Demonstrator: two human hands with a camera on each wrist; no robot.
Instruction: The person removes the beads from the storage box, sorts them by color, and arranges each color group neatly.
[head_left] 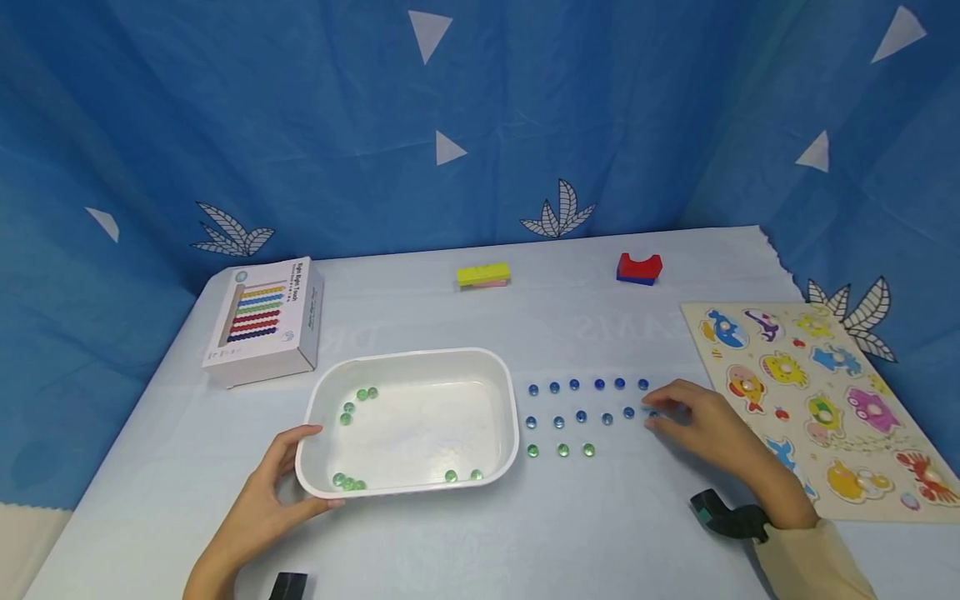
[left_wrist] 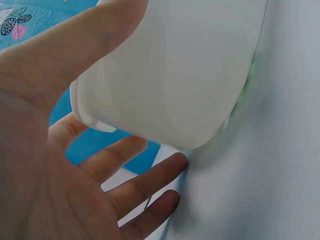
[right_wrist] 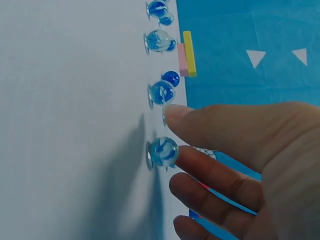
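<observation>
My left hand (head_left: 273,483) holds the white tray (head_left: 408,492) at its left end, the thumb along the near side and the index finger at the rim; in the left wrist view the other fingers spread beside it. Several green marbles (head_left: 346,419) lie in the tray along its edges. Over the right end of the middle row of light blue marbles (head_left: 581,417) is my right hand (head_left: 705,425). In the right wrist view its index fingertip is right at the end blue marble (right_wrist: 164,151), while the thumb (right_wrist: 182,120) stands apart from it.
Behind lies a row of dark blue marbles (head_left: 599,384); three green marbles (head_left: 563,450) form the front row. A boxed bead toy (head_left: 266,321) stands back left. Yellow (head_left: 483,273) and red (head_left: 640,267) blocks sit at the back. A sea-animal puzzle board (head_left: 795,433) lies right.
</observation>
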